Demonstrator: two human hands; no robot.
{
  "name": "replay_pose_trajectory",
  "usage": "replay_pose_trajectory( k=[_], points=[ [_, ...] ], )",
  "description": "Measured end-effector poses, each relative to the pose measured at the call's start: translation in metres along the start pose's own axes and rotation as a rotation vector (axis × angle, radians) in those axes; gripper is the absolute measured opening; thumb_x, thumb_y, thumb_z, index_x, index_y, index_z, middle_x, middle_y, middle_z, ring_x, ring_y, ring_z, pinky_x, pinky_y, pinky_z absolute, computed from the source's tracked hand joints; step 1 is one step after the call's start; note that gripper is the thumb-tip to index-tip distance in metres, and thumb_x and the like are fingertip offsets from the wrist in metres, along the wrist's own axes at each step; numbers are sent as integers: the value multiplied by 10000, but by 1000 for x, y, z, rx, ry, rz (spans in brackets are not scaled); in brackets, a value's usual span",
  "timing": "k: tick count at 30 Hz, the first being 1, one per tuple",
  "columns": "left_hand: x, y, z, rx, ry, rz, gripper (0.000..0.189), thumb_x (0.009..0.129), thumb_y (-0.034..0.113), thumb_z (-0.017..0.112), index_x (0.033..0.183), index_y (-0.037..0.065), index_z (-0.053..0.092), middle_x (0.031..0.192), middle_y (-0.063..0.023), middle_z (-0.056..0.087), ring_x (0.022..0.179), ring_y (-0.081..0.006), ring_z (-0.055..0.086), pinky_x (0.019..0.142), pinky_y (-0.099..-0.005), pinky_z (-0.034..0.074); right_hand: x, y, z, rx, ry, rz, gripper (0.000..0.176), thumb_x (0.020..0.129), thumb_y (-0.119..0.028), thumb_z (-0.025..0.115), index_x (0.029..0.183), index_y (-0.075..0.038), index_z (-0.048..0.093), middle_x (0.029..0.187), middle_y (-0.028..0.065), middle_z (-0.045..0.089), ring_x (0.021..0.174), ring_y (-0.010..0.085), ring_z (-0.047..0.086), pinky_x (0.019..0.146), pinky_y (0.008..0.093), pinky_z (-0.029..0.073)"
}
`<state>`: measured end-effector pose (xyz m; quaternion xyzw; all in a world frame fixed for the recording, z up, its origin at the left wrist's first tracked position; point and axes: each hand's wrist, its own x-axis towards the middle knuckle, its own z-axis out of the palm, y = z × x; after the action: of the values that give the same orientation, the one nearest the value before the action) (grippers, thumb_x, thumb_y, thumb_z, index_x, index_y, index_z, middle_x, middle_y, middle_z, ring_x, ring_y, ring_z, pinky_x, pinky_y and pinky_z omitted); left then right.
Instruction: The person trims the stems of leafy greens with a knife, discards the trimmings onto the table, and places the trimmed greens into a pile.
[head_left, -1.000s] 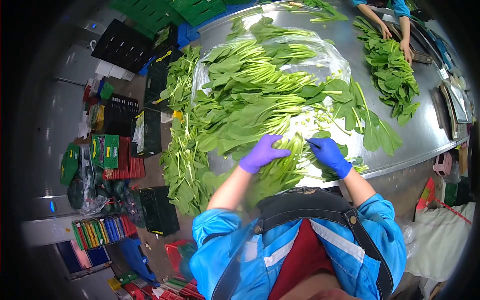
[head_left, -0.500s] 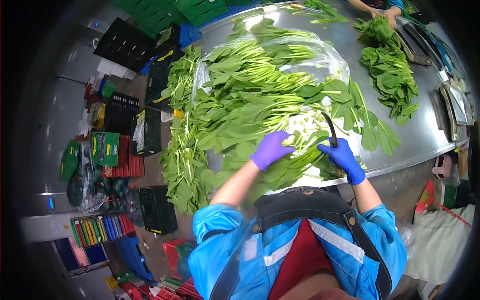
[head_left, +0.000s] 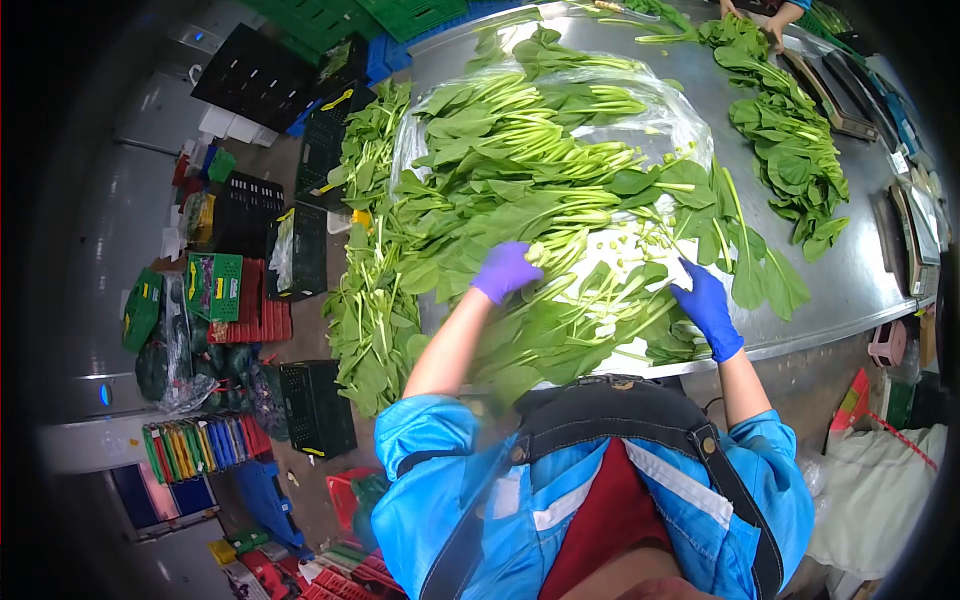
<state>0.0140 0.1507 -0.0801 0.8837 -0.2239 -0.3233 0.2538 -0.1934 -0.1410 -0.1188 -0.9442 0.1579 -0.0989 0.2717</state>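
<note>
My left hand, in a purple glove, is closed around pale stem ends of leafy greens at the left of the cutting area. My right hand, in a blue glove, has curled fingers at the right edge of the white board; the curved knife it held hardly shows now. Between my hands, loose leafy greens lie over the board with cut stem pieces. Beyond them a large heap of leafy greens rests on clear plastic.
Another person's hands touch a row of greens at the upper right. More greens hang along the table's left side. Scales stand at the right edge of the metal table. Dark crates stand at the left.
My left hand has moved left and slightly away from me, apart from my right hand. My right hand has shifted slightly right, and the dark curved blade no longer shows clearly.
</note>
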Motion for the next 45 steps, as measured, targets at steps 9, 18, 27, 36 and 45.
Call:
replay_pose_trajectory(
  k=[9, 18, 27, 36, 45],
  points=[
    [57, -3, 95, 486, 379, 366, 316, 609, 239, 693, 845, 33, 650, 1001, -159, 569, 944, -339, 511, 782, -420, 461, 19, -57, 13, 331, -69, -64, 371, 805, -259, 653, 1125, -79, 602, 978, 138, 651, 859, 305, 629, 763, 363, 494],
    [-43, 62, 8, -41, 291, 620, 438, 633, 149, 699, 1029, 17, 568, 989, -172, 573, 899, -347, 580, 795, -364, 480, 24, -94, -1, 303, -112, -198, 349, 792, -138, 626, 1138, -96, 611, 885, 132, 664, 744, 300, 635, 670, 359, 498],
    [-73, 81, 5, -155, 226, 736, 411, 635, 125, 728, 1010, 26, 593, 1045, -159, 596, 916, -307, 600, 819, -354, 474, 18, -41, -3, 363, -246, -55, 277, 814, -172, 606, 1073, -82, 651, 787, 143, 666, 638, 238, 630, 617, 346, 497],
    [-74, 90, 10, -67, 52, 630, 433, 628, 152, 719, 1024, 31, 595, 930, -147, 612, 845, -315, 599, 769, -332, 484, 11, -96, -50, 846, -557, 18, 378, 822, -167, 616, 1194, -101, 597, 591, -38, 480, 521, 51, 381, 504, 224, 335],
    [-80, 78, 13, -763, -483, 296, 227, 749, 118, 706, 933, 21, 613, 913, -58, 649, 831, -132, 600, 747, -295, 478, 2, -114, -18, 962, -515, 59, 264, 823, -213, 667, 995, -15, 639, 668, 51, 630, 534, 79, 540, 527, 233, 429]
  ],
)
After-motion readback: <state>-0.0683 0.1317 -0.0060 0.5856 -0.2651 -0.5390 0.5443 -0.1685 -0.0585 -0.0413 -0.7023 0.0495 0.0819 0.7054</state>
